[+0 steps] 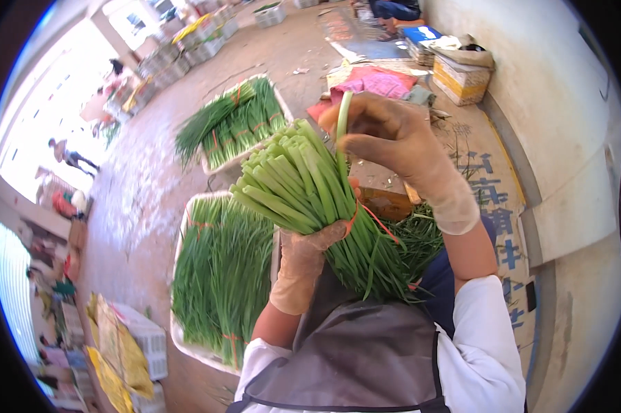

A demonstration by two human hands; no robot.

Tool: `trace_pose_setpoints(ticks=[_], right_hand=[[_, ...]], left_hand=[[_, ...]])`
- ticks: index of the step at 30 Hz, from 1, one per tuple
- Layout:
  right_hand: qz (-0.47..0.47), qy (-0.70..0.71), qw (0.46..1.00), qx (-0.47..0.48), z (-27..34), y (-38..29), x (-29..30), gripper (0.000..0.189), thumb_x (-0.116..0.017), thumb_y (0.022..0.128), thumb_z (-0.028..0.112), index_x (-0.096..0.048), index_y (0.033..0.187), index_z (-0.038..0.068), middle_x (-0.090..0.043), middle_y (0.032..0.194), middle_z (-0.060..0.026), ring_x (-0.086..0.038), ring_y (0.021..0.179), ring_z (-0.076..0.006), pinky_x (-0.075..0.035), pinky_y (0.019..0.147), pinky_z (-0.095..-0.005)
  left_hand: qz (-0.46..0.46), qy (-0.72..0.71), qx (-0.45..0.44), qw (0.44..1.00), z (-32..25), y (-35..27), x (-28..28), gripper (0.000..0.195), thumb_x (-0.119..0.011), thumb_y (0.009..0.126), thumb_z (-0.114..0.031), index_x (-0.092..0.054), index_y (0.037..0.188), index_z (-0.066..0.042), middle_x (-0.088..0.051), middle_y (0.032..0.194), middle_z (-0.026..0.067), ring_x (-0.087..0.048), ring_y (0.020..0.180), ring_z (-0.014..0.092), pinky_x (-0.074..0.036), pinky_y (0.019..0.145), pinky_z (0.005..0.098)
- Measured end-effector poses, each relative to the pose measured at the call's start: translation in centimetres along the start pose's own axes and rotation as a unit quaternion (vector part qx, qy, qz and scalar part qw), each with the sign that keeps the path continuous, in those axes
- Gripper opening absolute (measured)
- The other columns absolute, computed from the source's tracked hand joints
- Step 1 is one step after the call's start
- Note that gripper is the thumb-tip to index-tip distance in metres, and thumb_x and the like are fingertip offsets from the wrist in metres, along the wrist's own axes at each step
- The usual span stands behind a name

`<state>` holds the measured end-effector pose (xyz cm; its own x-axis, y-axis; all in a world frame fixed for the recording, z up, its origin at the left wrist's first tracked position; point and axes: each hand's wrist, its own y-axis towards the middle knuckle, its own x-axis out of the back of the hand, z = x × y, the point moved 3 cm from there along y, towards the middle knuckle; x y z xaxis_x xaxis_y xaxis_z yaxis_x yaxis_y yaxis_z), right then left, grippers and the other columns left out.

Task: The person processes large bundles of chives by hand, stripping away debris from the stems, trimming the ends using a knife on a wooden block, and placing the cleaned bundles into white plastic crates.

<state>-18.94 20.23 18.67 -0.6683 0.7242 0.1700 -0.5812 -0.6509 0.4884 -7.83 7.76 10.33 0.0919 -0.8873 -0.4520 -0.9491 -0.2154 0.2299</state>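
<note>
A thick bundle of green garlic-chive stalks (310, 175) lies across the middle of the view, its pale cut ends pointing up and left, its leaves down over the apron. My left hand (308, 253), in a thin translucent glove, is closed around the bundle. An orange band (352, 219) circles the stalks beside that hand, with a loose red strip trailing from it. My right hand (393, 139), gloved too, pinches a single pale stalk (344, 116) between thumb and fingers at the bundle's right edge. The lower end of that stalk runs in among the others.
Two white crates hold banded green bunches: one crate (285, 100) ahead, another (175, 322) at the left. Loose green leaves (424, 235) lie beyond the bundle. A polystyrene box (460, 80) stands by the wall. Yellow sacks (122, 346) are at lower left. People are farther off.
</note>
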Motion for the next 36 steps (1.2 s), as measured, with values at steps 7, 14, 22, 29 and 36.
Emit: trace_pose_setpoints(ticks=[7,14,22,29,36], right_hand=[[-0.073,0.087,0.993,-0.009,-5.1,-0.8,6.2,0.02,-0.063,0.093,0.018,-0.063,0.106,0.002,-0.061,0.09,-0.001,-0.056,0.08,-0.007,-0.047,0.073,-0.0244],[-0.263,-0.442,0.76,-0.397,-34.0,-13.3,9.3,0.029,-0.062,0.088,0.024,-0.063,0.104,-0.001,-0.064,0.101,-0.015,-0.063,0.091,-0.0317,-0.05,0.081,-0.0361],[-0.228,-0.382,0.752,-0.487,-37.0,-15.1,7.7,0.027,-0.07,0.074,0.011,-0.059,0.096,0.0,-0.064,0.093,-0.0199,-0.066,0.09,-0.0368,-0.053,0.077,-0.0433],[-0.317,-0.1,0.812,-0.481,-37.2,-18.0,10.8,0.041,-0.058,0.085,0.034,-0.054,0.107,-0.001,-0.065,0.097,-0.0261,-0.061,0.097,-0.0429,-0.048,0.085,-0.0477],[-0.236,-0.202,0.805,-0.505,-36.4,-17.3,6.9,0.038,-0.059,0.087,0.031,-0.052,0.107,0.0,-0.066,0.09,-0.0242,-0.064,0.087,-0.043,-0.05,0.078,-0.0502]], left_hand=[[0.07,0.172,0.022,0.982,1.8,8.1,-0.9,0.05,-0.082,0.067,-0.007,-0.062,0.113,-0.002,-0.068,0.105,0.0067,-0.064,0.092,0.017,-0.053,0.081,0.0319],[0.157,0.418,-0.082,0.891,4.0,19.2,-2.4,0.049,-0.081,0.071,-0.012,-0.057,0.113,-0.002,-0.07,0.101,0.0053,-0.067,0.089,0.016,-0.054,0.08,0.0302],[0.261,0.736,-0.133,0.611,21.4,22.7,7.9,0.068,-0.075,0.063,-0.015,-0.051,0.125,-0.007,-0.064,0.092,0.0179,-0.062,0.085,0.039,-0.05,0.073,0.0462],[0.302,0.718,-0.087,0.622,31.2,21.9,12.1,0.066,-0.078,0.066,-0.021,-0.05,0.124,-0.007,-0.064,0.092,0.0185,-0.062,0.085,0.039,-0.05,0.073,0.0468],[0.281,0.751,-0.079,0.592,32.3,22.4,12.0,0.065,-0.078,0.068,-0.024,-0.049,0.123,-0.008,-0.064,0.089,0.0186,-0.063,0.082,0.039,-0.05,0.071,0.0479]])
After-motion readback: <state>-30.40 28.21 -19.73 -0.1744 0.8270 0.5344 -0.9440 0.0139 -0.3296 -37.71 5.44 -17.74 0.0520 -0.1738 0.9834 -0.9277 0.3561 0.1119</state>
